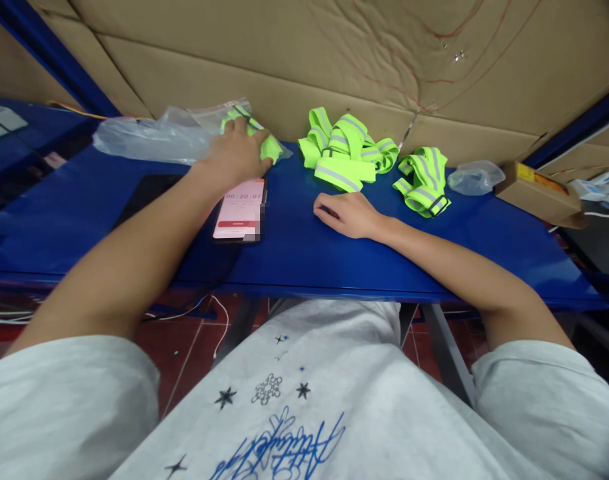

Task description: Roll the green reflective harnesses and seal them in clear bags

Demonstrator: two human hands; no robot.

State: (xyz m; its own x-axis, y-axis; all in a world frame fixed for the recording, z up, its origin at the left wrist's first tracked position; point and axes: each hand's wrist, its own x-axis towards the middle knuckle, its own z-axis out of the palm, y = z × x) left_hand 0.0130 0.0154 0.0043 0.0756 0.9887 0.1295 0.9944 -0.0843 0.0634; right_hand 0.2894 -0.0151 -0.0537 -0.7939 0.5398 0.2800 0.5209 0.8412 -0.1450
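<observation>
My left hand [237, 153] reaches to the back of the blue table, its fingers spread over a neon yellow-green reflective strap [270, 151] in a clear plastic bag. Its palm side is hidden. My right hand [348, 215] rests on the tabletop with the fingers loosely curled in and nothing seen in them. Just behind it lies a heap of reflective straps [342, 143] with silver stripes. To the right is a smaller folded reflective strap [424, 180] with a black buckle.
Clear plastic bags [149, 139] lie at the back left. A phone [239, 210] showing a timer lies before my left hand, beside a dark flat object [147, 193]. Right of the straps are a crumpled clear bag [477, 177] and a small cardboard box [537, 195]. Cardboard [264, 60] backs the table.
</observation>
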